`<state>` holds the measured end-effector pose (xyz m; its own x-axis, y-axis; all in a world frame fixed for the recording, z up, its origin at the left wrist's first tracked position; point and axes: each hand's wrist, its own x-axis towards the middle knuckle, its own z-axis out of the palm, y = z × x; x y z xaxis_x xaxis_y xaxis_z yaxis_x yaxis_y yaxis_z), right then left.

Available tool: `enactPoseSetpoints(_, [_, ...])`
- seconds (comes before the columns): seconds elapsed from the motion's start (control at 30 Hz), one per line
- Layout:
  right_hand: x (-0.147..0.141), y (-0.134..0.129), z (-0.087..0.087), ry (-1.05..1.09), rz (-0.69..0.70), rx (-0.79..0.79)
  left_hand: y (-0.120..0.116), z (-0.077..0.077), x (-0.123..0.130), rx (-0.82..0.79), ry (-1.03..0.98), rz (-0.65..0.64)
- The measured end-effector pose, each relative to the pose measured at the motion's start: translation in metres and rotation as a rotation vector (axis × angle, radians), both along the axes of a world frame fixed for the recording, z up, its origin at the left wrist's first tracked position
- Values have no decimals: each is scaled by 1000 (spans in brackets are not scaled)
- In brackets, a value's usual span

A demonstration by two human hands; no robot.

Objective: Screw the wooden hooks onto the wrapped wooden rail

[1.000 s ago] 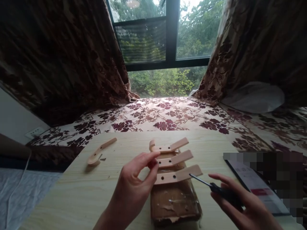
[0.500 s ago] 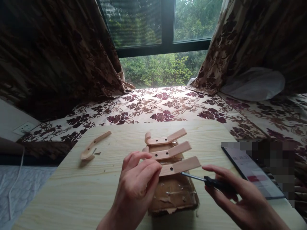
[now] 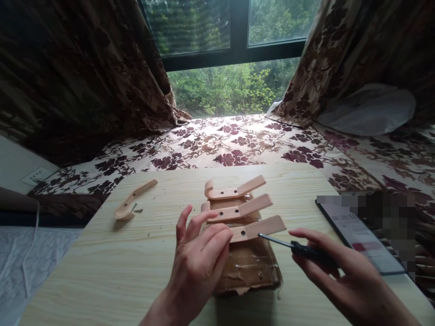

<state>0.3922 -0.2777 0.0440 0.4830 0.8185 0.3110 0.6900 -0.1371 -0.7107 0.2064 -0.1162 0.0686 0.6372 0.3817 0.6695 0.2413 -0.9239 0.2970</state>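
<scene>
My left hand [image 3: 200, 258] is closed, thumb and forefinger pinched on the left end of the nearest wooden hook [image 3: 260, 227]; its other fingers are raised. The fingers hide that end, and whether they also hold a small screw cannot be seen. My right hand [image 3: 336, 265] grips the black handle of a screwdriver [image 3: 278, 241]. Its metal tip points left, at the lower edge of the nearest hook. Behind lie a middle wooden hook [image 3: 249, 209] and a far wooden hook [image 3: 243, 190], both with dark screw holes. All three rest across a worn brown cardboard box [image 3: 246, 267].
Another wooden hook [image 3: 131, 201] lies at the left of the pale wooden table [image 3: 112, 271], with a screw [image 3: 135, 208] beside it. A phone [image 3: 360, 240] showing a timer lies at the right edge. Beyond are a floral cloth [image 3: 231, 140] and a window.
The fingers of my left hand have lifted and spread a little above its pinch. The screwdriver tip has risen slightly against the nearest hook's edge. The camera view has tilted slightly downward.
</scene>
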Motion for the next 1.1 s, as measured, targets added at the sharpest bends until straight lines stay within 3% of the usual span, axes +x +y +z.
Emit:
enactPoseSetpoints(0.33, [-1,-2,1,-58,93,-43,3,-8,2,-10,26,-32])
enactPoseSetpoints(0.47, [1,1,15,-189,173,-61,4,0,2,17,115,-37])
enactPoseSetpoints(0.67, [4,9,39,-207,296,-27,6,8,3,41,175,-51])
enactPoseSetpoints(0.87, [2,11,43,-254,259,59,6,5,1,33,211,-34])
enactPoseSetpoints(1.1, [-9,17,46,-198,344,62,7,5,1,30,259,-33])
